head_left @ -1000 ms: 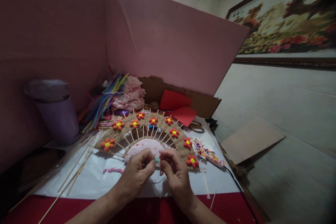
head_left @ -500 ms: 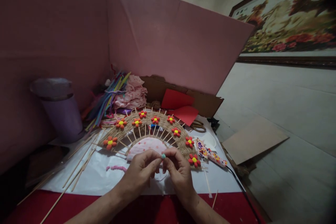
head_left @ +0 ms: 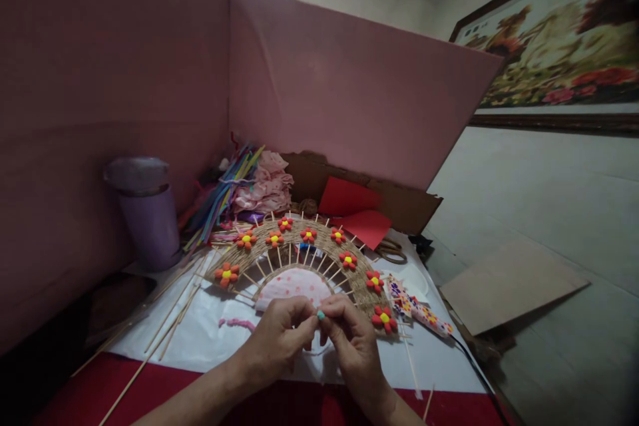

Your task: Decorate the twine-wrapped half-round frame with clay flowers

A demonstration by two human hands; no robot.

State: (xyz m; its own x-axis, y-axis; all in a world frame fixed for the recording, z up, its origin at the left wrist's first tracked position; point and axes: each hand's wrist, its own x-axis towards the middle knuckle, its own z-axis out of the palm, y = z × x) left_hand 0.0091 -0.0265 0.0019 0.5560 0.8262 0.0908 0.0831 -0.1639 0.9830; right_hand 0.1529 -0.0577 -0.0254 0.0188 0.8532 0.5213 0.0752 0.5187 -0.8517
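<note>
Between the fingertips of both hands is a small teal piece, too small to make out its kind. My left hand pinches it from the left, and my right hand pinches it from the right. Just beyond them lies a fan-shaped woven twine piece on thin wooden sticks, with red and orange flowers with yellow centres, such as the red flower near my right hand. White dotted fabric covers its inner half-circle, partly hidden by my fingers. A pink fuzzy strip lies left of my left hand.
A patterned glue gun with a black cord lies at the right, near scissors. Loose sticks and a purple tumbler are at the left. Colourful pipe cleaners, pink crumpled fabric and red sheets lie behind.
The whole scene has shifted right and slightly down in view. Both hands still pinch the teal piece, with their fingers only slightly changed.
</note>
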